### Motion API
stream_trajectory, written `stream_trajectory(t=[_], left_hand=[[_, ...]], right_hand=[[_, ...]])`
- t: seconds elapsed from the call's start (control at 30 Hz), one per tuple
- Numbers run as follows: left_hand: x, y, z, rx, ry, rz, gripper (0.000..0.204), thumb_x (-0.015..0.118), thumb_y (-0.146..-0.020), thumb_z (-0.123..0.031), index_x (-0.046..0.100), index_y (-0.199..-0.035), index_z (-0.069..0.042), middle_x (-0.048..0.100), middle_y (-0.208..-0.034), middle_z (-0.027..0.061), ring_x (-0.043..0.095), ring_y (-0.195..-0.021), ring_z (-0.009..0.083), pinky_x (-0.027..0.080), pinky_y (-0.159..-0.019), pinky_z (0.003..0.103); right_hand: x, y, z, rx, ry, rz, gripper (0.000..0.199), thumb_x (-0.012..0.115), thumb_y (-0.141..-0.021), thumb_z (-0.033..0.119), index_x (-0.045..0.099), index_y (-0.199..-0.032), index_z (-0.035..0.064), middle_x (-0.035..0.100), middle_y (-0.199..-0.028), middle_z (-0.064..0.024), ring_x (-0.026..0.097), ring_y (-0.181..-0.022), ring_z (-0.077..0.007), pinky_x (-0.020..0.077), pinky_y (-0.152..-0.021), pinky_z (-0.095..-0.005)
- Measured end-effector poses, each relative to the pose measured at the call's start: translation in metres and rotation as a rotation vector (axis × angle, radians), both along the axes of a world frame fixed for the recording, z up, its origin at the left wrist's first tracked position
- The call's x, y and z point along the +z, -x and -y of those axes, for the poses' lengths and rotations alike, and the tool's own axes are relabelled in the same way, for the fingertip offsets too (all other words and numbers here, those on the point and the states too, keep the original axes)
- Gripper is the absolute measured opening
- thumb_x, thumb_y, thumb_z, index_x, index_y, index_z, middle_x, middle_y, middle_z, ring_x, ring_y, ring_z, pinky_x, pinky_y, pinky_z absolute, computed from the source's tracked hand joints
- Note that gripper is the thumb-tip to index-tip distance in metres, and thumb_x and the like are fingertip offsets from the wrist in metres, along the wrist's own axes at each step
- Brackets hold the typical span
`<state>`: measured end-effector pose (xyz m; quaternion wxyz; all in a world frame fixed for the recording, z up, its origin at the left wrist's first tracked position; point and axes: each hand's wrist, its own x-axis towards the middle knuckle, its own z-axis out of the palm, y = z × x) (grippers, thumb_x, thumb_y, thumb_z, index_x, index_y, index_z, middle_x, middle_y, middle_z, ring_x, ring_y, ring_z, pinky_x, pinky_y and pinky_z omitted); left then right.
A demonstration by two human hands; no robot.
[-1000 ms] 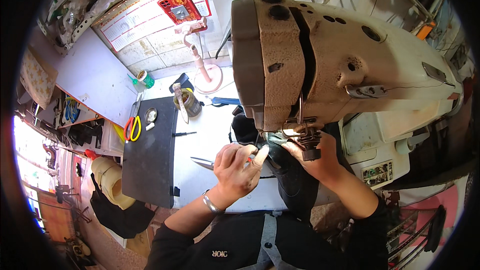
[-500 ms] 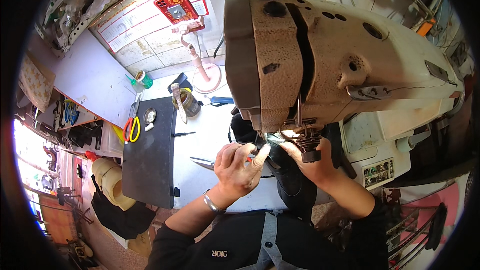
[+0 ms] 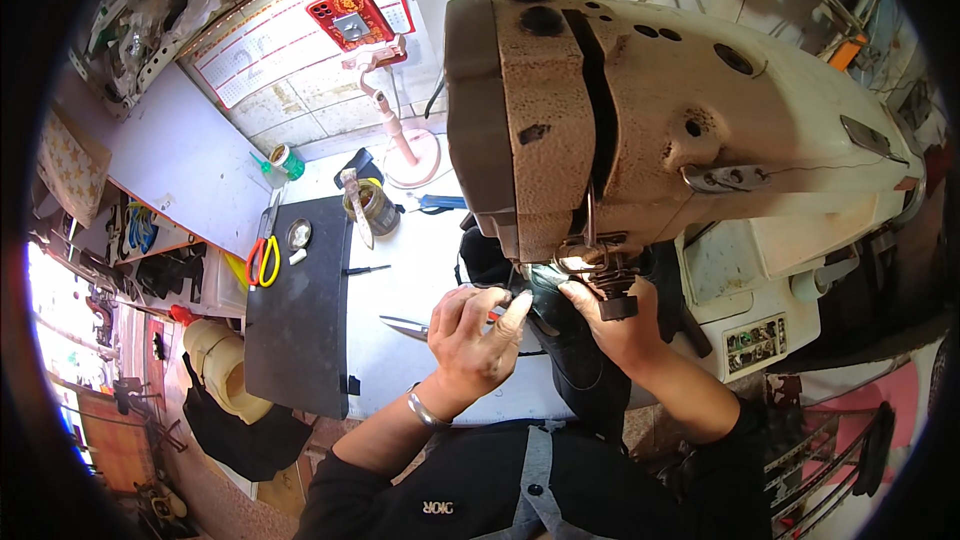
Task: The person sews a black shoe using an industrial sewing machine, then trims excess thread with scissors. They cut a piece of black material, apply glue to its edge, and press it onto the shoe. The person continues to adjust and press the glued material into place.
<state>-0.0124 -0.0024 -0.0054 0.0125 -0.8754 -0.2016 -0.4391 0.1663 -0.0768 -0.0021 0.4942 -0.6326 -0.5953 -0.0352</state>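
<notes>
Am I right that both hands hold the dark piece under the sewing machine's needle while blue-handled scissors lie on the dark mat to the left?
Not quite: the scissors have yellow and red handles, as the head view shows. They do lie on the dark mat, and the left hand and right hand hold the dark piece.

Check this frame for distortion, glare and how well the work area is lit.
Head view: strong fisheye bending, black rim all round; daylight blows out at the far left edge; the sewing machine looms large and shades the dark piece between left hand and right hand.
</notes>
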Motion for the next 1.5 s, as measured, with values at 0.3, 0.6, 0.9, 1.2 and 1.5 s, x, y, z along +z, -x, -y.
stream_trajectory(t=[0.3, 0.6, 0.9, 1.2, 1.5], left_hand=[[0.001, 0.004, -0.001, -0.060, 0.185, 0.104, 0.033, 0.070, -0.067, -0.002, 0.068, -0.100, -0.010, 0.061, -0.094, 0.0063, 0.057, -0.086, 0.0248, 0.047, -0.076, 0.035], [-0.008, -0.001, 0.004, -0.104, 0.800, 0.382, 0.023, 0.065, -0.080, 0.001, 0.054, -0.100, -0.003, 0.055, -0.091, 0.0092, 0.055, -0.083, 0.0202, 0.046, -0.077, 0.030], [-0.011, 0.012, 0.008, -0.115, 0.937, 0.419, 0.021, 0.064, -0.083, -0.001, 0.054, -0.102, -0.002, 0.056, -0.091, 0.0063, 0.056, -0.082, 0.0150, 0.046, -0.077, 0.028], [-0.018, 0.021, 0.005, -0.108, 0.977, 0.372, 0.022, 0.060, -0.087, 0.000, 0.053, -0.108, -0.002, 0.057, -0.093, 0.0052, 0.056, -0.084, 0.0119, 0.048, -0.078, 0.026], [-0.026, 0.020, 0.003, -0.133, 1.061, 0.357, 0.023, 0.059, -0.088, -0.001, 0.052, -0.110, -0.001, 0.057, -0.094, 0.0050, 0.055, -0.087, 0.0116, 0.047, -0.081, 0.025]], right_hand=[[-0.049, -0.023, 0.044, -0.247, -0.334, -0.438, 0.025, 0.058, -0.092, 0.009, 0.057, -0.115, -0.0009, 0.057, -0.089, -0.0072, 0.052, -0.079, -0.0137, 0.0444, -0.073, -0.0267], [-0.145, 0.036, 0.126, -0.237, 0.249, -0.260, 0.010, 0.057, -0.088, 0.006, 0.056, -0.096, -0.0006, 0.055, -0.090, -0.0132, 0.055, -0.079, -0.0229, 0.0460, -0.071, -0.0324], [-0.019, -0.008, 0.079, -0.297, -0.033, -0.100, 0.023, 0.072, -0.074, 0.004, 0.065, -0.096, 0.0024, 0.059, -0.102, -0.0112, 0.056, -0.091, -0.0276, 0.0457, -0.080, -0.0351], [-0.007, 0.030, -0.014, -0.115, 0.141, -0.270, 0.028, 0.077, -0.066, 0.014, 0.062, -0.087, 0.0028, 0.056, -0.093, -0.0116, 0.052, -0.088, -0.0302, 0.0401, -0.082, -0.0401], [-0.002, 0.039, -0.020, -0.104, 0.048, -0.137, 0.012, 0.068, -0.078, 0.002, 0.060, -0.085, -0.0035, 0.061, -0.074, -0.0112, 0.056, -0.065, -0.0150, 0.0468, -0.062, -0.0285]])
